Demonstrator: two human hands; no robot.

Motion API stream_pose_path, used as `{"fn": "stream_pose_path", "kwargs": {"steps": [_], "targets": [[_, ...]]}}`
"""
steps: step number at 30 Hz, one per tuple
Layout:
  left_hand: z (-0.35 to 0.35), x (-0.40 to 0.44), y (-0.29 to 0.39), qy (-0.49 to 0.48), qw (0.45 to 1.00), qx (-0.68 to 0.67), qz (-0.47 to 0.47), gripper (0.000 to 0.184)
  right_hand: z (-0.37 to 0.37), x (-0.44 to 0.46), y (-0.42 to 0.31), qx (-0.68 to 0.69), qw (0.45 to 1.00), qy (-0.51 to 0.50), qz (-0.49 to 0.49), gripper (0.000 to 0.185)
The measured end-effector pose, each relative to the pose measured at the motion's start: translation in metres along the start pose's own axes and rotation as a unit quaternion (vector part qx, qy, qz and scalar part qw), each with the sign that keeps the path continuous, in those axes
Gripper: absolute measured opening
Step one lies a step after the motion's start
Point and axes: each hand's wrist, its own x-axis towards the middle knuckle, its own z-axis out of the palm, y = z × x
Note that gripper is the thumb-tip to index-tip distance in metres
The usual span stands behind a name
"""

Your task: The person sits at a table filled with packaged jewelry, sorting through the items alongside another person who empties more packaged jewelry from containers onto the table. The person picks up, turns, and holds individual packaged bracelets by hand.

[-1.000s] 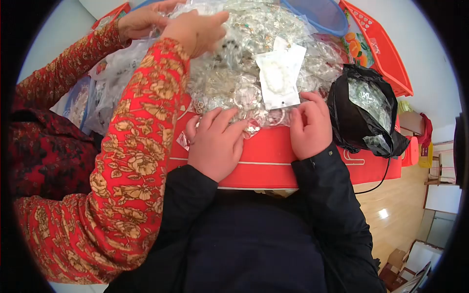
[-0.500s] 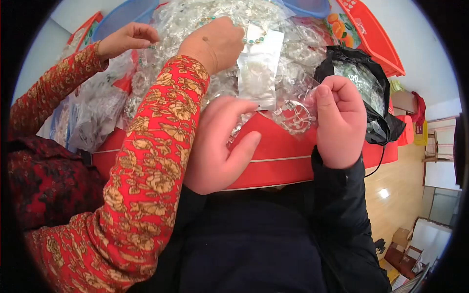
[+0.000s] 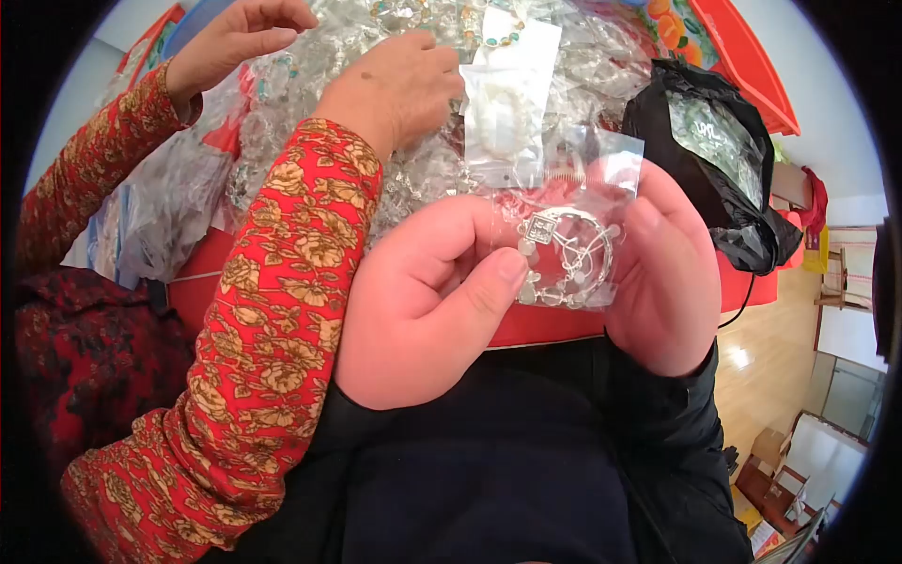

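Note:
Between my two hands is a clear plastic bag (image 3: 568,249) holding a silvery bracelet with pale beads and a square charm. My left hand (image 3: 432,301) pinches its left edge between thumb and fingers. On the upper right side, my right hand (image 3: 667,254) grips the same bag. Behind it, a white packet (image 3: 505,127) with a pale beaded bracelet lies on a heap of clear bagged jewellery (image 3: 329,70). A co-worker's hand (image 3: 399,89) rests over the heap, left of the packet; the co-worker's other hand (image 3: 240,42) is raised at the upper left.
A black plastic bag (image 3: 648,113) with clear packets inside stands at the right of the red table (image 3: 550,324). Beyond it is a red basket (image 3: 752,66). More clear bags (image 3: 178,207) lie at the left. The co-worker's patterned sleeve (image 3: 272,348) runs close beside my left hand.
The bracelet bag has been lifted off the table edge and brought between my hands. My left hand, empty half a second ago, now holds it too. The co-worker's raised hand has shifted upward.

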Motion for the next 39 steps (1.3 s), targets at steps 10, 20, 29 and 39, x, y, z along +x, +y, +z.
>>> {"fn": "stream_pose_path", "kwargs": {"steps": [10, 20, 29, 39], "targets": [[0.002, -0.011, 0.004, -0.012, 0.998, -0.047, -0.048, 0.026, -0.007, -0.005, 0.024, 0.030, 0.997, -0.007, -0.077, 0.017], [-0.004, 0.001, 0.018, -0.037, 0.995, -0.059, -0.073, 0.023, -0.016, -0.002, 0.034, 0.059, 0.997, -0.003, -0.040, 0.017], [0.001, -0.015, 0.021, -0.035, 0.993, -0.069, -0.087, 0.021, 0.006, -0.020, 0.008, 0.020, 0.999, -0.010, 0.027, 0.014], [-0.004, -0.011, 0.026, -0.025, 0.993, -0.072, -0.086, 0.019, 0.000, -0.016, 0.027, 0.084, 0.991, -0.104, -0.004, 0.014]]}}
